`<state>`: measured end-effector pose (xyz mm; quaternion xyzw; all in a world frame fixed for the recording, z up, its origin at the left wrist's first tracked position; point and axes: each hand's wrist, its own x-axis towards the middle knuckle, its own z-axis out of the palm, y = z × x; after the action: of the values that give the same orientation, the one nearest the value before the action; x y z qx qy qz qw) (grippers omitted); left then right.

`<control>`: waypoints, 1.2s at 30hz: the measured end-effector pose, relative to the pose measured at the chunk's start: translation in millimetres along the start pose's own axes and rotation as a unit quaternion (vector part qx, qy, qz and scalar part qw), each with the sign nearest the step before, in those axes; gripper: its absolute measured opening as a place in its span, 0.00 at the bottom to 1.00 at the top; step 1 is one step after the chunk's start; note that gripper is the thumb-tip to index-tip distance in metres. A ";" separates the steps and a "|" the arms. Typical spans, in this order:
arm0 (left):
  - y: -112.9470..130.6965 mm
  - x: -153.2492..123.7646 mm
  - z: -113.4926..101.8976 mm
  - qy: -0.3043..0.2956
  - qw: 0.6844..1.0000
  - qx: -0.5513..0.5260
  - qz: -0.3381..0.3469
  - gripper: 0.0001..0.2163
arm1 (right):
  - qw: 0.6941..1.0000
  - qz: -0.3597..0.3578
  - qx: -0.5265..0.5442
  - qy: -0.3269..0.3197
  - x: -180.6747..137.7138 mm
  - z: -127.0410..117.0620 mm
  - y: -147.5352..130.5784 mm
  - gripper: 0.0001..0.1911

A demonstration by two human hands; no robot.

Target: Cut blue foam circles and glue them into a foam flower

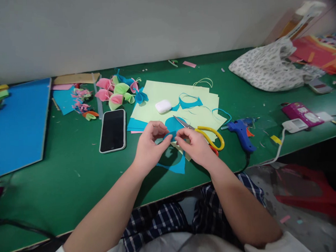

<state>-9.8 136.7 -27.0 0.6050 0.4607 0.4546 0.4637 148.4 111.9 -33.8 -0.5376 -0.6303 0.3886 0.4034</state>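
Over the green table (70, 159), my left hand (150, 143) and my right hand (194, 143) meet, both pinched on a small blue foam piece (170, 136). A larger blue foam sheet (173, 164) with a round cut-out lies under my hands. Yellow-handled scissors (204, 133) lie just behind my right hand, blades pointing left. Pale green sheets (178, 100) lie beyond, with blue offcuts (189, 102) on them.
A black phone (113, 130) lies left of my hands. A blue glue gun (241, 130) lies to the right. A white earbud case (163, 106), folded foam petals (115, 91), a blue board (17, 120) and a patterned bag (267, 67) lie around.
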 end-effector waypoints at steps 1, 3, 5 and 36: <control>0.4 0.0 0.0 0.002 1.000 -0.001 -0.003 0.12 | 1.000 -0.001 0.000 -0.001 -0.1 0.1 0.4 0.05; 1.2 0.3 -0.1 0.009 1.000 -0.001 -0.006 0.12 | 1.000 -0.003 -0.003 -0.003 -0.4 0.0 0.7 0.05; 1.7 0.7 -0.3 0.012 1.000 -0.002 -0.007 0.12 | 1.000 -0.005 -0.010 -0.003 -0.6 -0.2 0.3 0.05; 0.1 -0.6 -0.5 0.004 1.000 0.021 0.013 0.11 | 0.999 -0.023 -0.036 0.001 -0.2 -1.4 0.1 0.04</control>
<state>-10.3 136.2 -26.9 0.6186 0.4640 0.4535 0.4430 149.8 111.8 -33.4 -0.5373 -0.6558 0.3559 0.3932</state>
